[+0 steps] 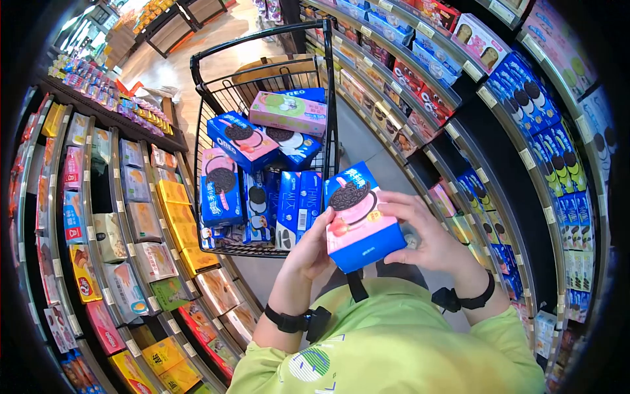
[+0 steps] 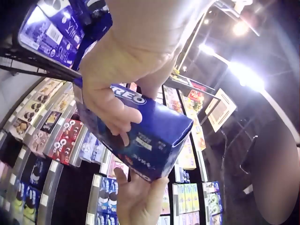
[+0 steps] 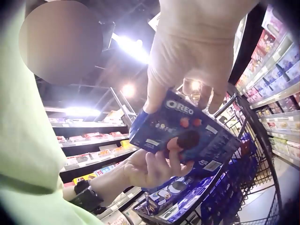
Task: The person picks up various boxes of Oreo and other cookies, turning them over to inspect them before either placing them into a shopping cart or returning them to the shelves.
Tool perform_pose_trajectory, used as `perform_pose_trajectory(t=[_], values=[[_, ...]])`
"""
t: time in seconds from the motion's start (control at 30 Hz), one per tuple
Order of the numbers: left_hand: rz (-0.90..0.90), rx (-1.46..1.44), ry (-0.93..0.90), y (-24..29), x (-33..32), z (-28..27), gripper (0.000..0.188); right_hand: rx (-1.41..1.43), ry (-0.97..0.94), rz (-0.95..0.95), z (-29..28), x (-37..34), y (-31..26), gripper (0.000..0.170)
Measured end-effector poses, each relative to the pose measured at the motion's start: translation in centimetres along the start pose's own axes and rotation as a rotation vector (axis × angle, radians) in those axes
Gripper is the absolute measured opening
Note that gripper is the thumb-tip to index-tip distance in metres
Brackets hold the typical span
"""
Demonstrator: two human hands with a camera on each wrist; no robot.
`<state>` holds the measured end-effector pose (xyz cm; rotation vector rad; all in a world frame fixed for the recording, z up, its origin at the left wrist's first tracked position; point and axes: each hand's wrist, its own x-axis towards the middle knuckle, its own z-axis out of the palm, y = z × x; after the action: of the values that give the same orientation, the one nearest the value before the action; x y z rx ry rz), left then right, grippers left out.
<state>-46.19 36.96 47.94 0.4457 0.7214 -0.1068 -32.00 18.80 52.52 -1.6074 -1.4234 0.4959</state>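
Head view: Oreo box is up in front of the shirt, tilted, held b/w both hands. L hand grips its side w/ thumb on the pink front; R hand grips the other side, fingers near the upper edge, thumb by the lower corner. Main risk: if one hand lets go early, the box prob. swings or drops, as nothing visible supports it but fingers. Cart is just beyond; in it a blue box lies askew on other packs, next to a pink-green box. A knock or one more box on top could make that pile slide, I'd guess.

L wrist view: L fingers curl over the blue face, R hand at the opposite edge. Squeezing too hard there could dent the carton, which looks like thin card.

R wrist view: R hand clasps the box from above, L fingers bent against the printed face. Cart's rim shows close behind/below; gap can't be judged. Lowering w/o clearing the rim could catch a corner & twist the box loose.
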Motion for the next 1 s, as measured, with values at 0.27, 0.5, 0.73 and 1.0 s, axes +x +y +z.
perform_pose_trajectory(t=[0.27,0.5,0.73,1.0], values=[[-0.090,0.087,-0.028,-0.3,0.8,0.0,0.055,0.022,0.069,0.098,0.0,-0.3,0.2,0.071],[-0.085,0.067,-0.051,-0.5,1.3,-0.3,0.058,0.035,0.093,0.130,0.3,-0.2,0.0,0.069],[-0.065,0.035,-0.047,-0.4,0.8,-0.1,0.060,0.017,0.095,0.119,0.6,0.1,-0.2,0.069],[-0.075,0.041,-0.074,-0.5,0.9,-0.9,0.060,-0.002,0.089,0.112,0.8,0.3,-0.2,0.070]])
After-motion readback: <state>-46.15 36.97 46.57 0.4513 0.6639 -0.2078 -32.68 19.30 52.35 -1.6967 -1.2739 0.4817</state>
